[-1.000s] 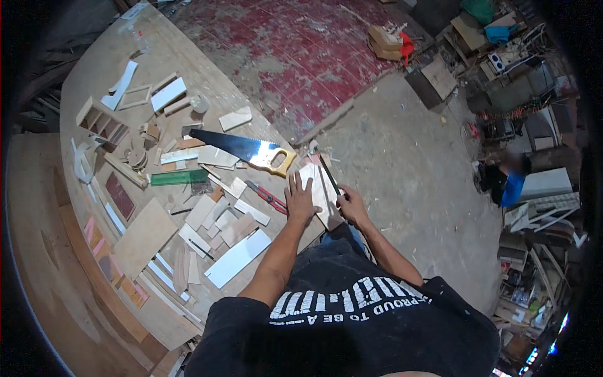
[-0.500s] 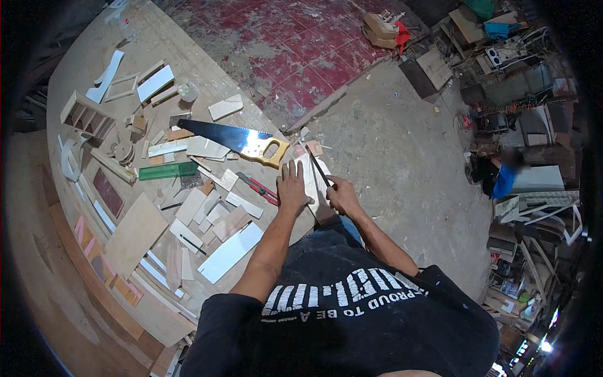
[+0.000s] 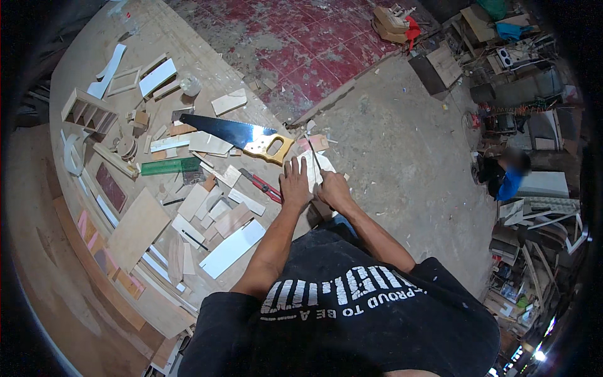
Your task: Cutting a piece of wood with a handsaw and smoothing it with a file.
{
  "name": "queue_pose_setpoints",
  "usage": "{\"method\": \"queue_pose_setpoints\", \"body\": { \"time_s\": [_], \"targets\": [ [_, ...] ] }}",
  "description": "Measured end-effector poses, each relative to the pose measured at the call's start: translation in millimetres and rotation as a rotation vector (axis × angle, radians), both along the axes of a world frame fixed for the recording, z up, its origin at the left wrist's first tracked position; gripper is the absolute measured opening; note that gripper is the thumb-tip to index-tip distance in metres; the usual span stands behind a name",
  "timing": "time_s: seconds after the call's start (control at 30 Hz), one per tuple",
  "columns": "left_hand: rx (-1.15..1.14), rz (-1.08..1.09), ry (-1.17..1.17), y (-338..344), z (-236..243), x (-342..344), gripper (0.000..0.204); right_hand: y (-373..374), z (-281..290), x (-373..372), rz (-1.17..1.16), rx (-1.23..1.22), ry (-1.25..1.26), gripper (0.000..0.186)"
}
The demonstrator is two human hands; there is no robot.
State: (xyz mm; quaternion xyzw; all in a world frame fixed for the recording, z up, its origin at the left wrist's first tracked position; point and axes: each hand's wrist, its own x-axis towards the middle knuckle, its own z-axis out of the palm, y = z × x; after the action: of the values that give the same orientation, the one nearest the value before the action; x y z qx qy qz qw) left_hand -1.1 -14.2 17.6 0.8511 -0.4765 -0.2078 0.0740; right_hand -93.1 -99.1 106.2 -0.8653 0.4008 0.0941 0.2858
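My left hand (image 3: pixel 294 183) lies flat, fingers stretched, on a pale board (image 3: pixel 314 162) at the workbench corner. My right hand (image 3: pixel 334 190) grips a long, slim dark tool (image 3: pixel 316 157) whose length lies across that board, just right of my left fingers. Beyond them is a small pink piece (image 3: pixel 319 141). A handsaw with yellow handle (image 3: pixel 269 150) lies above my left hand, and a red-and-dark cutting tool (image 3: pixel 260 185) lies to its left.
The workbench (image 3: pixel 154 28) carries several offcuts, a small wooden shelf (image 3: pixel 88 110) and a green transparent piece (image 3: pixel 169 166). A red tiled area (image 3: pixel 314 44) is beyond. At right, a person in blue (image 3: pixel 510 177) crouches beside piled wood and clutter (image 3: pixel 540 132).
My right hand has moved up and leftward along the board with the dark tool, closer to my left hand. My left hand stays on the board.
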Motion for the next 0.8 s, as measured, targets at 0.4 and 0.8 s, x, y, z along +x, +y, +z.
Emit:
{"method": "queue_pose_setpoints", "body": {
  "time_s": [0.4,0.8],
  "targets": [
    [0.068,0.016,0.006,-3,22,1,0.112,-5,24,2,0.063,-0.093,0.108,0.024],
    [0.173,-0.003,0.031,-3,35,14,0.126,-33,32,-13,-0.362,0.359,-0.074,0.034]
  ]
}}
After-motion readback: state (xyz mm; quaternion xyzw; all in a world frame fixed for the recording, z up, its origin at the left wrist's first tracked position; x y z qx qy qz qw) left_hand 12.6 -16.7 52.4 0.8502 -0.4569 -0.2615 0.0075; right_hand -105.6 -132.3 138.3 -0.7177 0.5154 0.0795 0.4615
